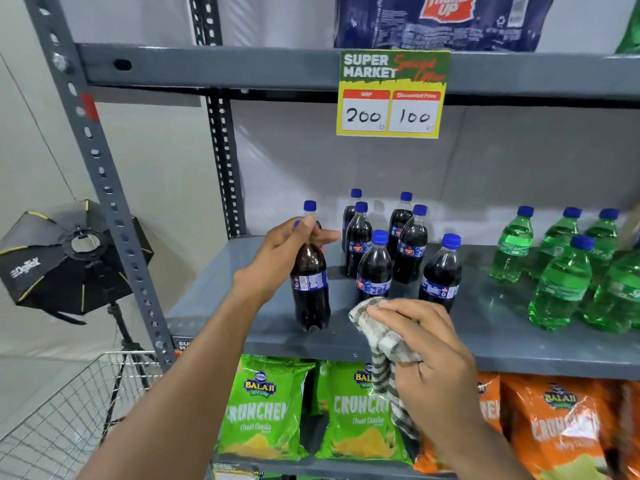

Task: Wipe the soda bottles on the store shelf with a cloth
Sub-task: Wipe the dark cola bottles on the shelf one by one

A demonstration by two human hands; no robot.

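Note:
My left hand (287, 251) grips the neck of a dark cola bottle (310, 289) with a blue cap, held at the front edge of the grey shelf (485, 344). My right hand (426, 344) holds a checked cloth (384, 344), bunched in the fingers, just right of that bottle and in front of the shelf edge. Several more cola bottles (410, 251) stand upright behind on the shelf. A group of green soda bottles (561, 285) stands to the right.
A yellow price sign (393, 95) hangs from the shelf above. Green chip bags (263, 410) and orange chip bags (557, 427) fill the shelf below. A wire shopping cart (69, 410) and a studio light on a stand (69, 261) sit at the left.

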